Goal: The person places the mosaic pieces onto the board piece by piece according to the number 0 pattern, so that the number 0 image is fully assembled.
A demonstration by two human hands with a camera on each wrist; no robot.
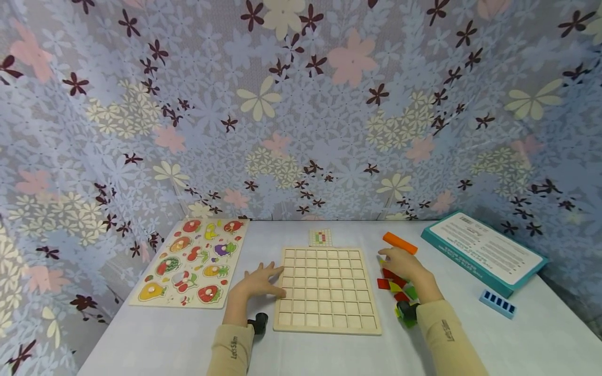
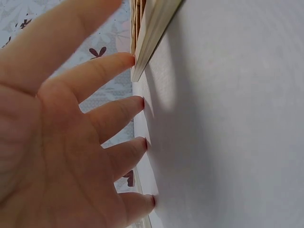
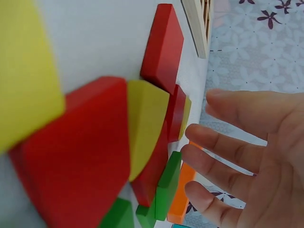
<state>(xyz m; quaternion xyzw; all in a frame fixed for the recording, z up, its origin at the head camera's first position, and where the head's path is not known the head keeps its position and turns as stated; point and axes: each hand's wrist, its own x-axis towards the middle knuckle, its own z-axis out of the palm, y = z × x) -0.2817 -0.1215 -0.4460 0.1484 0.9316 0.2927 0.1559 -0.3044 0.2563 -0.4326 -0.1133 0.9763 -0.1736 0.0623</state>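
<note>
A wooden grid board (image 1: 326,288) lies flat in the middle of the white table (image 1: 160,334). My left hand (image 1: 260,281) rests on the table at the board's left edge, fingers spread and straight, one fingertip (image 2: 129,59) touching the board's edge (image 2: 153,29). My right hand (image 1: 403,263) hovers open over a pile of red, yellow and green wooden blocks (image 1: 396,284) right of the board. The blocks (image 3: 142,137) lie close under its straight fingers (image 3: 223,142); it holds nothing. An orange block (image 1: 400,243) lies just beyond the pile.
A fruit peg puzzle (image 1: 193,261) lies at the left. A small pattern card (image 1: 321,237) sits behind the board. At the right are a teal box (image 1: 484,251) and a blue slotted block (image 1: 497,304). Flowered cloth (image 1: 301,104) walls the back and sides.
</note>
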